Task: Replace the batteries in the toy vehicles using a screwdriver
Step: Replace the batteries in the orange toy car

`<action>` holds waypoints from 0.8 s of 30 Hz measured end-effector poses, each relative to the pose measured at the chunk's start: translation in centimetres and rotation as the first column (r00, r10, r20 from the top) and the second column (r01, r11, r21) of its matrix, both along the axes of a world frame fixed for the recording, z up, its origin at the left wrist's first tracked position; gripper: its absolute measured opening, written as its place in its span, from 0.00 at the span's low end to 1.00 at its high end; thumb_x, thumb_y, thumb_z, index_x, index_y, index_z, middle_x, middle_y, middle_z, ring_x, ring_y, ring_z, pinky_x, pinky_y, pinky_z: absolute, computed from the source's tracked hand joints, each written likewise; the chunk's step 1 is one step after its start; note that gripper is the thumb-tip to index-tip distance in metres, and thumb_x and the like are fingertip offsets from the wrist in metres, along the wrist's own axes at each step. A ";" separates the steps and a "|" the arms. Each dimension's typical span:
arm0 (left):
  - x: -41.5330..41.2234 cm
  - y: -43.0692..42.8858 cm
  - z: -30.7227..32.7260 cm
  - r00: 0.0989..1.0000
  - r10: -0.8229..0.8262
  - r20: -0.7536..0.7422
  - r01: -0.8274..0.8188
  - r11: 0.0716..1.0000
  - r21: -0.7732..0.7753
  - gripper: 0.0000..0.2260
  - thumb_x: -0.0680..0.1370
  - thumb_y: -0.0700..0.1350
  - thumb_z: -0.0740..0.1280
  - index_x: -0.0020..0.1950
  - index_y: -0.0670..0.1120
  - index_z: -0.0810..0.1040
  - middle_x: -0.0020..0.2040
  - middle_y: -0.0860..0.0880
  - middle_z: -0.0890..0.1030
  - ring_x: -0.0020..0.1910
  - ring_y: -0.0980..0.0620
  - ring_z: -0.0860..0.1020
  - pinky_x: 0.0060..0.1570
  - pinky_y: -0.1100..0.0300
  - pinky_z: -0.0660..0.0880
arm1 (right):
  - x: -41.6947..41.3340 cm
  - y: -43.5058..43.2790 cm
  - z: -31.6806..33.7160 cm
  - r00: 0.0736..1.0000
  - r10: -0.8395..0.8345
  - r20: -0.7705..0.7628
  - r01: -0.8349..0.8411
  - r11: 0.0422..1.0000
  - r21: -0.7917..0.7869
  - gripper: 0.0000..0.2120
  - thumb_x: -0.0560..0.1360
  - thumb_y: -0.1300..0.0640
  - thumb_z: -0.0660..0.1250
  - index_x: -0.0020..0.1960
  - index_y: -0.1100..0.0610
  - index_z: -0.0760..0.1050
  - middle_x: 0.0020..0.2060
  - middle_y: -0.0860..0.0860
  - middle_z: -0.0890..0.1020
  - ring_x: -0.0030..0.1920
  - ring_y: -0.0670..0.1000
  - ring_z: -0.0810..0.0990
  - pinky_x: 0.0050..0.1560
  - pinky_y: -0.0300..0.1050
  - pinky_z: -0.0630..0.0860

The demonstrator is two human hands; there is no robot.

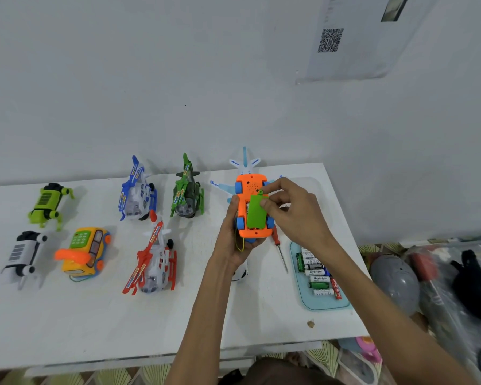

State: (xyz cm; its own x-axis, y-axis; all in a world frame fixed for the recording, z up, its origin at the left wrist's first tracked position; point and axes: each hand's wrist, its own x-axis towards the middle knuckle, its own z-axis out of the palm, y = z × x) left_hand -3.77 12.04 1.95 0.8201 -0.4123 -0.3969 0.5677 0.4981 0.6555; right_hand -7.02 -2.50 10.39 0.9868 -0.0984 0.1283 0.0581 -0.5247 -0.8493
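My left hand [231,240] grips an orange toy car [250,187] with blue wheels, held belly up above the white table [95,323]. A green battery cover [257,212] lies over the car's underside, and my right hand [295,212] pinches its upper edge. A red-handled screwdriver [280,250] lies on the table just right of the car. Several batteries [317,275] sit in a pale blue tray [328,305] at the right.
Behind the car stands a white and blue toy plane [245,165]. To the left are blue [138,190], green [188,190] and red [156,262] toy helicopters, a yellow phone car [85,252], and two robot dogs [49,204]. Clutter lies on the floor right of the table edge.
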 end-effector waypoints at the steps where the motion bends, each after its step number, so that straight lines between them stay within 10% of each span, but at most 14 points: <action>1: 0.0 0.0 0.0 1.000 0.000 0.003 0.000 1.000 0.011 0.27 0.76 0.65 0.61 0.68 0.51 0.78 0.55 0.44 0.84 0.47 0.46 0.84 0.43 0.53 0.82 | 0.0 0.0 0.0 1.000 -0.004 0.001 0.004 1.000 0.002 0.07 0.78 0.54 0.71 0.56 0.49 0.77 0.39 0.40 0.83 0.44 0.32 0.81 0.43 0.26 0.75; 18: 0.1 0.0 -0.1 1.000 -0.017 0.012 0.017 1.000 0.009 0.25 0.75 0.64 0.62 0.66 0.52 0.79 0.55 0.44 0.85 0.47 0.46 0.85 0.42 0.52 0.83 | -0.1 -0.3 0.1 0.999 0.044 -0.020 -0.044 0.999 0.027 0.07 0.79 0.55 0.71 0.55 0.50 0.77 0.39 0.39 0.83 0.43 0.31 0.80 0.42 0.25 0.75; 24: 0.2 -0.2 0.0 1.000 -0.019 0.020 0.019 0.999 0.029 0.23 0.74 0.63 0.62 0.61 0.52 0.82 0.52 0.45 0.86 0.46 0.47 0.85 0.48 0.50 0.81 | -0.3 0.2 -1.1 0.986 -0.002 0.169 0.033 0.984 -0.178 0.09 0.77 0.55 0.72 0.57 0.51 0.82 0.50 0.46 0.79 0.43 0.45 0.78 0.47 0.41 0.81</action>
